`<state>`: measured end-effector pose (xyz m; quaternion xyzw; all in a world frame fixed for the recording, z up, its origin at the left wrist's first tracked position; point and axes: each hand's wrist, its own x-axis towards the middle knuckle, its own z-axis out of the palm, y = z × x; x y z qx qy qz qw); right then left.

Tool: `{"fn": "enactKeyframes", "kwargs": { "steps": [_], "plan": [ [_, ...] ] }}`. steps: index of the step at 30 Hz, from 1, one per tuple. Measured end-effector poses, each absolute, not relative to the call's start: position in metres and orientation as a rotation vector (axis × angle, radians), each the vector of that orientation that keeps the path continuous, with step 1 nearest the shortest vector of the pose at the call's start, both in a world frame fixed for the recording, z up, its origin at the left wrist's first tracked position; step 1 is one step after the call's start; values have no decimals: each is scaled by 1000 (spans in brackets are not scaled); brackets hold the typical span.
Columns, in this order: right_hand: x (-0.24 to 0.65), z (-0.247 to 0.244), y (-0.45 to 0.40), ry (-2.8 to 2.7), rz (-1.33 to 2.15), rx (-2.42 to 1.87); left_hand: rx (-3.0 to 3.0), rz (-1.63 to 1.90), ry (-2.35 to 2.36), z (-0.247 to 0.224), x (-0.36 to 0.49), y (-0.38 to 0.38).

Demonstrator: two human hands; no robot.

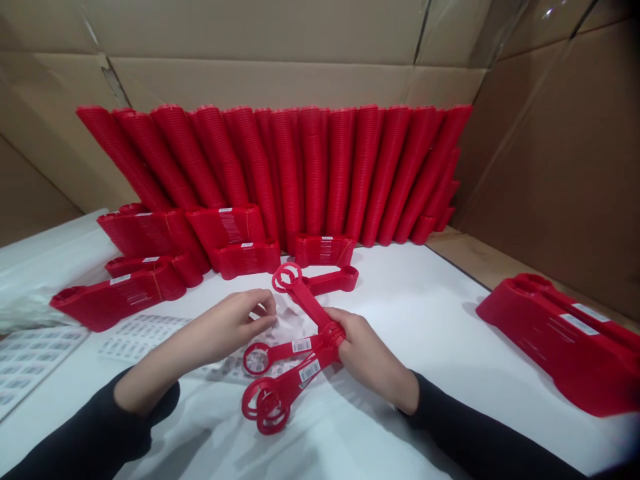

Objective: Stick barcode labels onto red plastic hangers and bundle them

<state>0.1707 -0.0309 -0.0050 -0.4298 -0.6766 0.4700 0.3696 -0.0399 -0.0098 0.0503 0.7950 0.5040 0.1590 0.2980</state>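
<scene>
My right hand (363, 347) is wrapped round several flat red plastic ring-ended pieces (295, 383), fanned apart. Two of them show white barcode labels (309, 371). One unlabelled piece points up and to the left, its ring near a small red stack (333, 281) lying on the table. To the left, my left hand (255, 312) has its fingers curled towards the thumb in a pinch; anything between the tips is too small to make out. Below and behind it lie printed label sheets (145, 333), partly covered by my forearm and the red pieces.
Tall columns of red pieces (313, 173) stand along the cardboard wall (260, 80). Banded, labelled bundles (120, 293) sit at the left, and larger ones (560, 340) at the right. Clear plastic wrap (45, 280) and another label sheet (35, 360) lie on the white table (415, 300).
</scene>
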Motion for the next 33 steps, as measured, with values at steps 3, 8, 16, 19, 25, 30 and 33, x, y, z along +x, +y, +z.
{"fn": "enactKeyframes", "kwargs": {
  "steps": [3,8,16,19,25,30,33],
  "plan": [
    [170,-3,-31,-1761,1176,-1105,2028,584,1300,51,-28,-15],
    [167,-1,-34,-1849,1058,-1122,2012,785,1306,51,-2,-24],
    [168,-4,-35,-1890,983,-1135,2022,786,1354,43,4,-21],
    [168,-5,-35,-1893,985,-1134,2056,787,1372,40,6,-20],
    [167,-5,-37,-1887,993,-1130,2214,769,1424,32,8,-21],
    [166,0,-39,-1867,1029,-1076,2651,696,1620,20,7,-20],
    [165,2,-41,-1858,1047,-1079,2709,746,1781,18,-1,-13]
  ]
}}
